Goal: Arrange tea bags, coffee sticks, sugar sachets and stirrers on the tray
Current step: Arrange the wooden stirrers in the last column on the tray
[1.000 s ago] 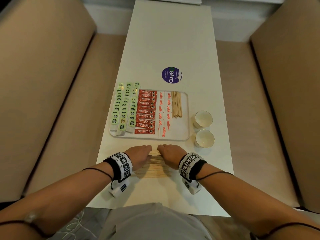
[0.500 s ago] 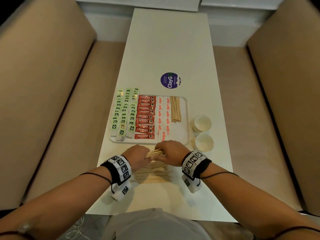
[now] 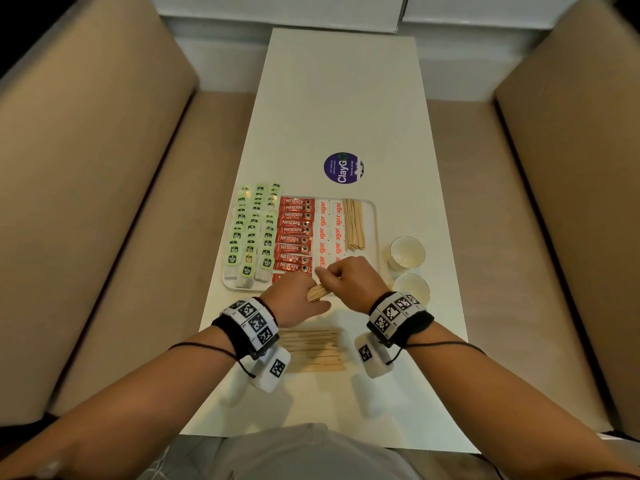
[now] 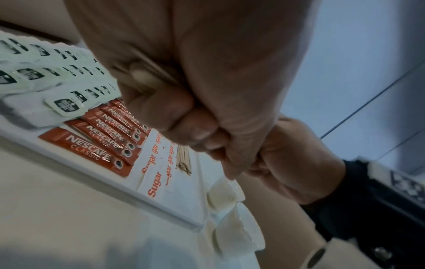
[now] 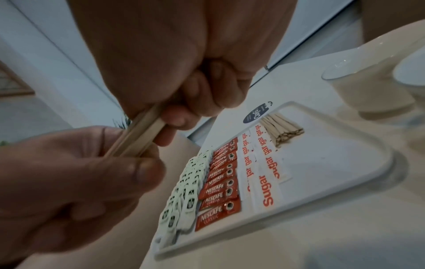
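Observation:
A white tray holds rows of green tea bags, red coffee sticks, white sugar sachets and a bundle of wooden stirrers. Just above the tray's near edge, my left hand and right hand both grip a small bunch of stirrers between them. The right wrist view shows that bunch pinched by the fingers of both hands. More loose stirrers lie on the table behind my wrists.
Two white cups stand right of the tray. A purple round sticker sits on the table beyond it. Beige padded benches flank the table on both sides.
Both hands have lifted a bunch of stirrers from the pile on the table and moved forward to the tray's near edge. The rest of the pile stays behind.

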{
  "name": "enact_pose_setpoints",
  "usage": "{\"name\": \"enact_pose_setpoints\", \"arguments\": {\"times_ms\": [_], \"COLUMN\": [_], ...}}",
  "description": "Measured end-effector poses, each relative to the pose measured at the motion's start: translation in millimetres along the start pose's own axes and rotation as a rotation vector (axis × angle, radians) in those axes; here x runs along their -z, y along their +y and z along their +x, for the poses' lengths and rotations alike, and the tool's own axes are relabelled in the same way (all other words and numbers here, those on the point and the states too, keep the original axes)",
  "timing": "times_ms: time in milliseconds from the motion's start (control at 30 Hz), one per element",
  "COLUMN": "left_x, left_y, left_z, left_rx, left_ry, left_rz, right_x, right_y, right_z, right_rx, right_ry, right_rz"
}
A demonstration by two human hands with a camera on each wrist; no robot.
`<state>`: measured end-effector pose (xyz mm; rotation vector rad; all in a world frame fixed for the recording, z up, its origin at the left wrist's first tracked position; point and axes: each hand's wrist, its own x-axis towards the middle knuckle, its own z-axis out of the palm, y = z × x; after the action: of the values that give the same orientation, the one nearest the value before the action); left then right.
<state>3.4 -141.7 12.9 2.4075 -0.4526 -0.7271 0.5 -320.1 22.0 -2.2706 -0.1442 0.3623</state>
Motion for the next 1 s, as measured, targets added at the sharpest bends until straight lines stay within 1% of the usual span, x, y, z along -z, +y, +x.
{"name": "enact_pose_setpoints", "arguments": {"times_ms": [100,200,233,333,367,400,433,533,600,633,700,767,867,933,1000], "left_x": [14,34,39,50,51,51,51,44,41,38,32,27,26,31,39], "left_y": [5,0,-2,-2,0,2,6,17,21,22,22,21,19,15,11], "left_z": [-4,-10,-13,-16,-15,-12,-8,4,11,13,15,15,15,15,14], "left_rx": [-0.015,0.014,0.034,0.171,0.218,0.261,0.296,0.368,0.371,0.344,0.287,0.26,0.244,0.252,0.239], "left_ry": [-0.037,-0.057,-0.037,0.034,0.061,0.098,0.142,0.322,0.438,0.462,0.457,0.45,0.447,0.419,0.361], "left_rz": [-0.085,-0.266,-0.388,-0.899,-0.998,-1.035,-1.017,-0.824,-0.711,-0.654,-0.552,-0.483,-0.402,-0.381,-0.318], "right_x": [7,14,17,16,14,11,7,-3,-5,-4,-1,3,4,6,8], "right_y": [5,11,12,11,8,5,0,-14,-21,-22,-19,-16,-15,-15,-12], "right_z": [3,3,3,1,1,1,1,3,6,8,12,14,12,7,-2], "right_rx": [-0.029,-0.093,-0.108,-0.114,-0.113,-0.111,-0.107,-0.072,-0.074,-0.083,-0.11,-0.122,-0.115,-0.109,-0.098], "right_ry": [0.03,0.123,0.169,0.291,0.311,0.323,0.326,0.322,0.351,0.372,0.404,0.411,0.371,0.264,0.097], "right_rz": [0.056,0.107,0.129,0.187,0.201,0.215,0.223,0.209,0.216,0.221,0.227,0.242,0.254,0.251,0.203]}}
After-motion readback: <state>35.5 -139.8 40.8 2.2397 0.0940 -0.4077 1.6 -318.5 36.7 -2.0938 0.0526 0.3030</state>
